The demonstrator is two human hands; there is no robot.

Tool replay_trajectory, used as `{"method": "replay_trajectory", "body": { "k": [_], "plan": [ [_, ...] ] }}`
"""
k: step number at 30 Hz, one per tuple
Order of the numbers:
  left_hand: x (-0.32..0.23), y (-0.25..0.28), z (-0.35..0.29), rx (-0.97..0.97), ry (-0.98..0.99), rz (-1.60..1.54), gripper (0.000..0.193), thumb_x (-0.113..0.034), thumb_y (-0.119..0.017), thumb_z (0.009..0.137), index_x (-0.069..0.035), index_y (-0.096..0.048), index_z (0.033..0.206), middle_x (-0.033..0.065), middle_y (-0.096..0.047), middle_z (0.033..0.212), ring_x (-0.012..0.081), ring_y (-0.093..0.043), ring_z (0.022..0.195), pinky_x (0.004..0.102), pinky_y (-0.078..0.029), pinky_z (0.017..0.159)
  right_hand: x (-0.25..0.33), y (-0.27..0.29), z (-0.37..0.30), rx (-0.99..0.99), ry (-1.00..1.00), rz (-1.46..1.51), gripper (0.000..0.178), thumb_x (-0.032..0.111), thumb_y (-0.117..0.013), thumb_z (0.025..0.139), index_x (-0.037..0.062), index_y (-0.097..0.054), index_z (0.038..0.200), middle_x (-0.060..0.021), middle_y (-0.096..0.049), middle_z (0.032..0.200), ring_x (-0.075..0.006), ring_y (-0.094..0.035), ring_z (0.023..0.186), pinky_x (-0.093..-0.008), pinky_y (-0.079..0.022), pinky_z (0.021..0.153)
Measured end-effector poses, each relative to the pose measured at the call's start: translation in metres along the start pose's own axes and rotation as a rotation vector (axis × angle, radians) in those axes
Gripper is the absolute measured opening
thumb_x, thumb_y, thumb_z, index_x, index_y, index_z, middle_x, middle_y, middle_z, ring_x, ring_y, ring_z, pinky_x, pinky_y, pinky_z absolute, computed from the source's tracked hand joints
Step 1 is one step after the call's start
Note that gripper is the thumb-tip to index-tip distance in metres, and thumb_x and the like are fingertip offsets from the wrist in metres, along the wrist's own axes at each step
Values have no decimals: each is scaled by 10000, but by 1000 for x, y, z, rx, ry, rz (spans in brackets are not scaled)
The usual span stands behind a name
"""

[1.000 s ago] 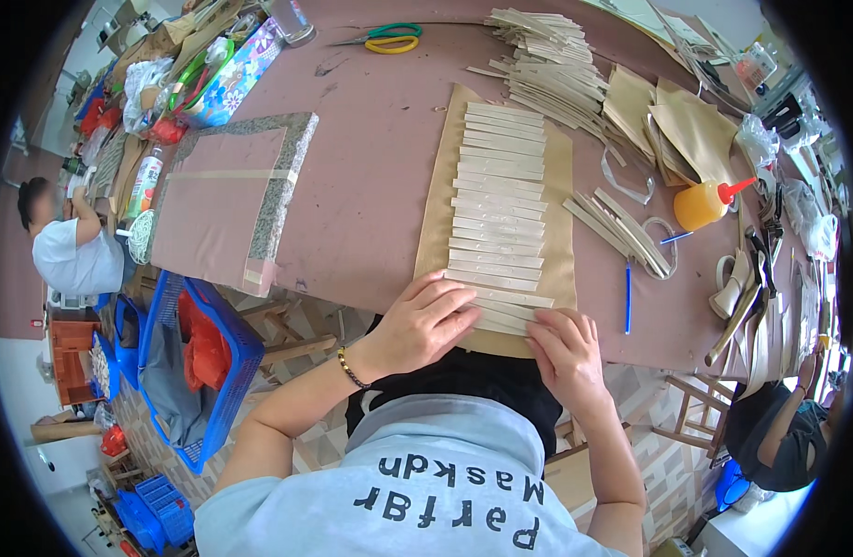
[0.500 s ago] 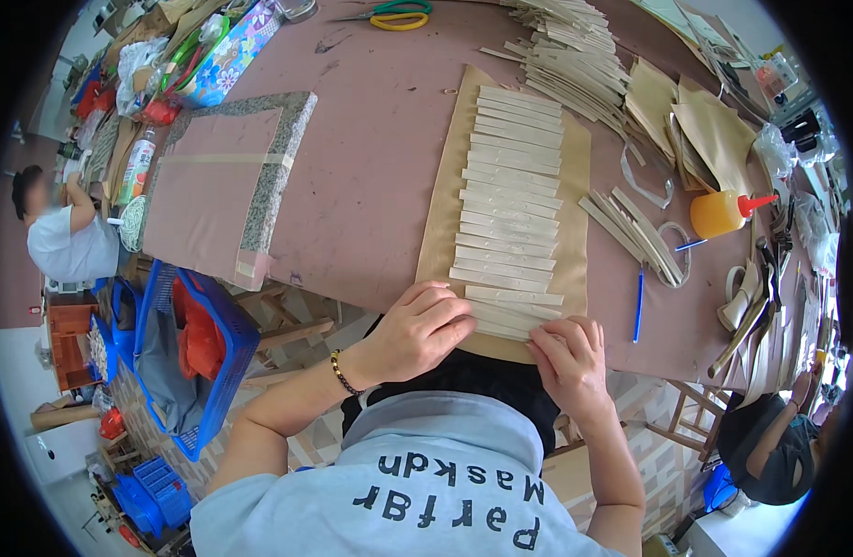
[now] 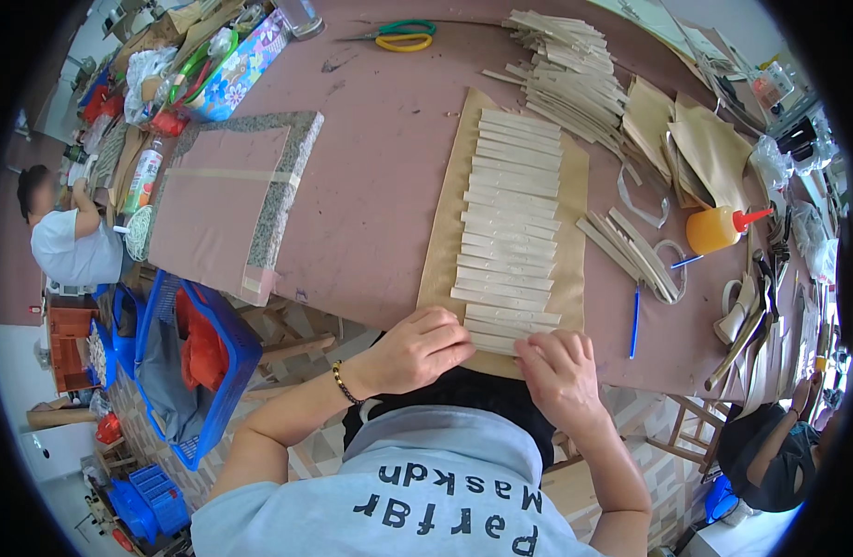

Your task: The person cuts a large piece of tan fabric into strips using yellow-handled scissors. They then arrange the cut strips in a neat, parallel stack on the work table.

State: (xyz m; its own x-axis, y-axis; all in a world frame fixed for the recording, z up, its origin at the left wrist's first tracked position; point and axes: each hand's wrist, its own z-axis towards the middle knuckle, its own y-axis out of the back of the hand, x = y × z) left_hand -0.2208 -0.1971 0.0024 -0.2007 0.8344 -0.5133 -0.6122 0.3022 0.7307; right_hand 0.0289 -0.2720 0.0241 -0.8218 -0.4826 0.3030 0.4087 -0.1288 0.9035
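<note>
A column of pale beige strips (image 3: 510, 215) lies crosswise on a tan sheet (image 3: 573, 246) at the table's near edge. At the left end of the lowest strips, my left hand (image 3: 419, 355) has its fingers bent and pressed together on a strip. My right hand (image 3: 558, 373) pinches at the right end of the same low group, thumb and fingertips together. Between the hands the near strips lie almost parallel, close to one another. My fingers cover the strip ends, so exactly which strip each hand grips is partly hidden.
Loose strips (image 3: 575, 79) are heaped at the far right, with a smaller bundle (image 3: 631, 246) nearer. Further right stands a yellow bottle (image 3: 712, 229) with a red nozzle. A blue pen (image 3: 635, 320), scissors (image 3: 406, 35) and a stone slab (image 3: 296, 172) also lie on the table. Co-workers sit left and right.
The strips nearest me have drawn closer together and lie straighter. My right hand has shifted a little left and toward me. The whole view has tilted slightly.
</note>
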Motion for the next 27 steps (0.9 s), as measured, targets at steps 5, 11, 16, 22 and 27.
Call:
{"method": "replay_trajectory", "body": {
  "k": [5,11,16,22,27],
  "plan": [
    [0,1,-1,-21,-2,-26,238,-1,-732,737,-14,-680,969,84,-624,979,270,-603,908,383,-534,848,3,5,9,64,96,-91,331,132,-608,770,10,-634,1077,-60,-582,966,-215,-563,957,-371,-442,869],
    [1,1,-4,-186,84,-50,288,-6,-769,756,-26,-651,1018,106,-633,1009,283,-627,881,372,-531,780,1,10,14,107,143,-81,327,132,-617,761,5,-627,1062,-64,-568,941,-224,-565,958,-365,-457,855],
    [2,1,-11,-236,166,-38,282,-17,-752,782,-22,-634,1038,103,-631,1007,283,-631,880,379,-518,766,0,8,11,93,136,-43,322,118,-625,755,11,-628,1058,-72,-585,974,-235,-571,944,-373,-462,850],
    [1,1,-9,-240,189,-35,300,27,-752,749,-18,-639,1023,120,-635,1012,298,-632,882,369,-528,750,-13,12,3,-45,37,36,336,24,-654,727,27,-643,1063,-89,-597,1000,-260,-576,928,-398,-452,837],
    [-6,-2,-3,-193,190,43,297,-15,-785,732,-22,-660,1001,101,-629,1029,292,-614,941,384,-519,791,-54,29,-2,-247,-221,-136,329,-35,-678,741,16,-648,1065,-118,-601,981,-297,-581,896,-426,-455,824]
  ]
}}
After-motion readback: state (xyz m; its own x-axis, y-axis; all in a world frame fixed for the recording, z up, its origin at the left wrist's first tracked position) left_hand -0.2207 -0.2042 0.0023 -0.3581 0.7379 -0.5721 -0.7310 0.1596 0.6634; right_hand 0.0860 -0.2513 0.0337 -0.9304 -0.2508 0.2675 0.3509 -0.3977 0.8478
